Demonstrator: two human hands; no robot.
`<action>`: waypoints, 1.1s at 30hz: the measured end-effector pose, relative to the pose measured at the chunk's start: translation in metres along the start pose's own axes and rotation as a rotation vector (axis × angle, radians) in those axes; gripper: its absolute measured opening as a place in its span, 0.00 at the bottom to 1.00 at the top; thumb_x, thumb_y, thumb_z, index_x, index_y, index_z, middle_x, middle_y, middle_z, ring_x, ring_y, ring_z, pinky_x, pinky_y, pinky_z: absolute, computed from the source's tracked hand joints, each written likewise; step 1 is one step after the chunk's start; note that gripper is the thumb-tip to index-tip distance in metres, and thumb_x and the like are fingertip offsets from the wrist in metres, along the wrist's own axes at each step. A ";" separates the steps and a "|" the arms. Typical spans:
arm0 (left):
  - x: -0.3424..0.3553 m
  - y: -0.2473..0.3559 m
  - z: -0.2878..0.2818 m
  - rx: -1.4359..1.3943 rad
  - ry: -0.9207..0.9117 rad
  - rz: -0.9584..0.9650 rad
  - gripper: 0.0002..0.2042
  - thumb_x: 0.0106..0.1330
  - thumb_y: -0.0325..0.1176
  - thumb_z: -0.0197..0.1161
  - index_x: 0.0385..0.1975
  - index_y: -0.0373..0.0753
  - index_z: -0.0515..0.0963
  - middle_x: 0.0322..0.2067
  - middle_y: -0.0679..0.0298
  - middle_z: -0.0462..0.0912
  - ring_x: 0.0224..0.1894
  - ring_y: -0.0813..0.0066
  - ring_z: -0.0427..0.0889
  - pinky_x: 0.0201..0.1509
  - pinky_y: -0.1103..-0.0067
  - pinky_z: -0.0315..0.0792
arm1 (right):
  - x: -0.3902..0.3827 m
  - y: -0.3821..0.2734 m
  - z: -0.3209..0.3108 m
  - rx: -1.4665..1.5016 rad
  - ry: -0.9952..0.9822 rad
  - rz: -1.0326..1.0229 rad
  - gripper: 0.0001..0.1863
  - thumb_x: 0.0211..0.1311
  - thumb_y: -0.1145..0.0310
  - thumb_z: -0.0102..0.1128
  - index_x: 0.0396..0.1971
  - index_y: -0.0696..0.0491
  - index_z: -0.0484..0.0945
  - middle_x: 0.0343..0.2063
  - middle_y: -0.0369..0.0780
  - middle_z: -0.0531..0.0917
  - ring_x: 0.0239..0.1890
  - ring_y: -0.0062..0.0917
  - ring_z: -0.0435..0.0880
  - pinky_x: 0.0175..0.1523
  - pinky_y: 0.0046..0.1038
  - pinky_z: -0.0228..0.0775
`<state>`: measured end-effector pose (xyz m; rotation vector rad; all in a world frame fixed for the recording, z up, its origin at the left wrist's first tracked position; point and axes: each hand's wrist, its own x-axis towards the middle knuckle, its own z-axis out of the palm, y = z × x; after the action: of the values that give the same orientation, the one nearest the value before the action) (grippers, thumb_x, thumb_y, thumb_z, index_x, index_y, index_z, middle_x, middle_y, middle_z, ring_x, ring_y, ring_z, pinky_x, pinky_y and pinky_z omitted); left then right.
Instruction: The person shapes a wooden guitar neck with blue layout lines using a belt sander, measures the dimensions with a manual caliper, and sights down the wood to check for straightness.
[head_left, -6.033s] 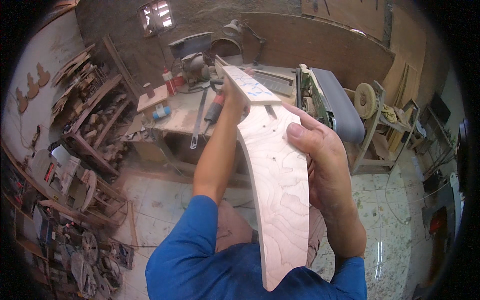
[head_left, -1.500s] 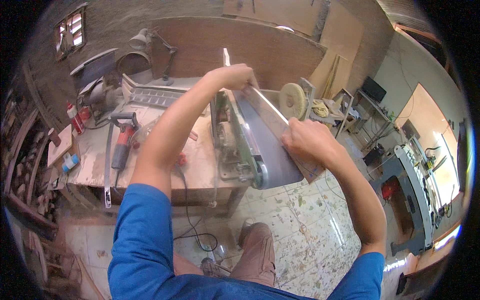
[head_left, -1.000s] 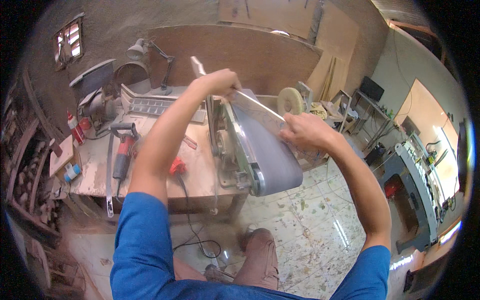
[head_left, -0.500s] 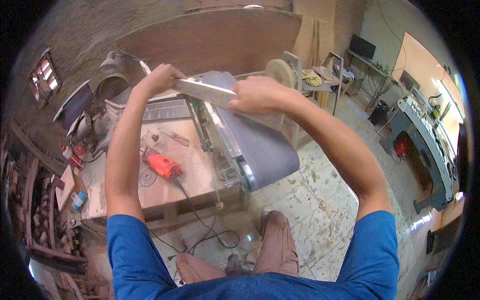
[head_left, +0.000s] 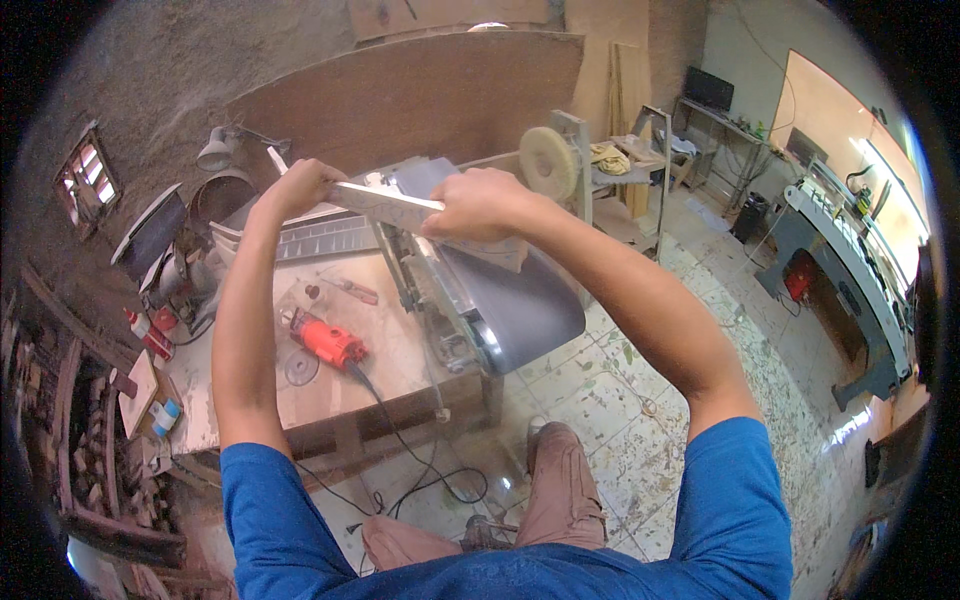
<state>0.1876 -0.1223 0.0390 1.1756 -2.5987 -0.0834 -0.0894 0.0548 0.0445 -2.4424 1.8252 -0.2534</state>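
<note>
Both hands hold a pale, flat wooden board [head_left: 385, 207] above a belt sander with a wide grey belt [head_left: 530, 310]. My left hand [head_left: 298, 188] is closed round the board's left part, and a narrow pale end sticks out past it. My right hand [head_left: 480, 205] grips the near edge further right, with its thumb and fingers wrapped over it. Below that hand a lower corner of the board shows against the belt. Whether the board touches the belt, I cannot tell. The underside and most fingertips are hidden.
A red power tool [head_left: 328, 340] lies on the wooden bench [head_left: 400, 350] at the left, its dark cord hanging to the tiled floor. Pliers [head_left: 355, 291] and a disc [head_left: 300, 367] lie near it. A round buffing wheel [head_left: 548, 163] stands beyond the belt; a grey machine [head_left: 840, 270] is at right.
The board has tilted, so more of its face and a lower corner show below my right hand. Both hands appear slightly lower and further left, while the whole view has also shifted a little.
</note>
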 end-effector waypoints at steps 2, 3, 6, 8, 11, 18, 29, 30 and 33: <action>-0.002 0.004 0.000 0.007 -0.001 0.006 0.16 0.57 0.22 0.69 0.46 0.39 0.87 0.38 0.52 0.90 0.41 0.63 0.89 0.50 0.69 0.79 | -0.004 0.003 -0.001 0.005 0.010 0.013 0.29 0.54 0.45 0.61 0.48 0.50 0.88 0.46 0.51 0.88 0.48 0.45 0.87 0.55 0.42 0.78; -0.003 0.000 0.000 0.017 0.013 0.002 0.16 0.57 0.21 0.69 0.46 0.39 0.87 0.38 0.52 0.90 0.40 0.62 0.89 0.50 0.69 0.79 | -0.008 0.001 -0.002 0.006 0.010 0.002 0.28 0.56 0.46 0.59 0.48 0.51 0.87 0.44 0.52 0.88 0.47 0.45 0.87 0.54 0.42 0.78; -0.009 -0.005 0.000 0.044 0.050 0.016 0.15 0.60 0.20 0.63 0.45 0.40 0.88 0.37 0.50 0.89 0.39 0.60 0.90 0.48 0.69 0.80 | -0.017 0.012 -0.004 -0.027 0.020 -0.044 0.27 0.59 0.47 0.59 0.46 0.53 0.87 0.40 0.52 0.88 0.45 0.46 0.87 0.52 0.43 0.77; -0.010 -0.002 0.002 0.064 0.053 -0.014 0.17 0.58 0.19 0.63 0.46 0.41 0.87 0.39 0.47 0.88 0.41 0.51 0.88 0.48 0.65 0.79 | -0.025 0.021 -0.007 -0.052 0.007 -0.052 0.27 0.59 0.45 0.60 0.46 0.53 0.87 0.39 0.51 0.88 0.45 0.46 0.88 0.52 0.44 0.78; -0.005 -0.008 0.009 0.081 0.095 0.104 0.16 0.59 0.21 0.60 0.45 0.39 0.87 0.38 0.49 0.89 0.40 0.53 0.89 0.47 0.66 0.79 | -0.051 0.037 -0.017 -0.035 -0.033 -0.071 0.26 0.61 0.46 0.61 0.47 0.52 0.87 0.40 0.51 0.89 0.46 0.48 0.88 0.54 0.44 0.79; 0.014 0.078 0.000 0.150 -0.092 0.268 0.13 0.55 0.34 0.72 0.41 0.42 0.89 0.32 0.52 0.89 0.33 0.54 0.88 0.41 0.65 0.79 | -0.127 0.084 -0.049 -0.077 -0.089 -0.078 0.23 0.64 0.50 0.62 0.42 0.58 0.84 0.31 0.50 0.86 0.35 0.41 0.85 0.43 0.41 0.74; 0.022 0.174 0.005 0.180 -0.196 0.360 0.14 0.53 0.39 0.76 0.41 0.48 0.90 0.34 0.57 0.91 0.36 0.55 0.89 0.43 0.66 0.81 | -0.183 0.164 -0.075 0.065 -0.153 -0.041 0.26 0.65 0.47 0.66 0.43 0.58 0.83 0.31 0.46 0.85 0.34 0.35 0.82 0.44 0.36 0.73; 0.023 0.180 0.005 0.190 -0.212 0.363 0.14 0.53 0.40 0.76 0.41 0.48 0.90 0.34 0.58 0.91 0.37 0.56 0.89 0.43 0.66 0.81 | -0.187 0.170 -0.075 0.070 -0.130 -0.045 0.26 0.64 0.47 0.67 0.43 0.59 0.83 0.29 0.45 0.85 0.32 0.33 0.82 0.42 0.35 0.73; 0.021 0.194 0.006 0.133 -0.182 0.393 0.15 0.52 0.41 0.76 0.40 0.48 0.91 0.34 0.58 0.91 0.37 0.56 0.89 0.44 0.67 0.81 | -0.191 0.183 -0.077 0.045 -0.109 -0.039 0.26 0.61 0.49 0.69 0.43 0.59 0.83 0.28 0.46 0.85 0.31 0.33 0.81 0.41 0.35 0.72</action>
<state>0.0315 -0.0096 0.0706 0.7010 -2.9849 0.0685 -0.3292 0.1874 0.0745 -2.4124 1.7110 -0.1593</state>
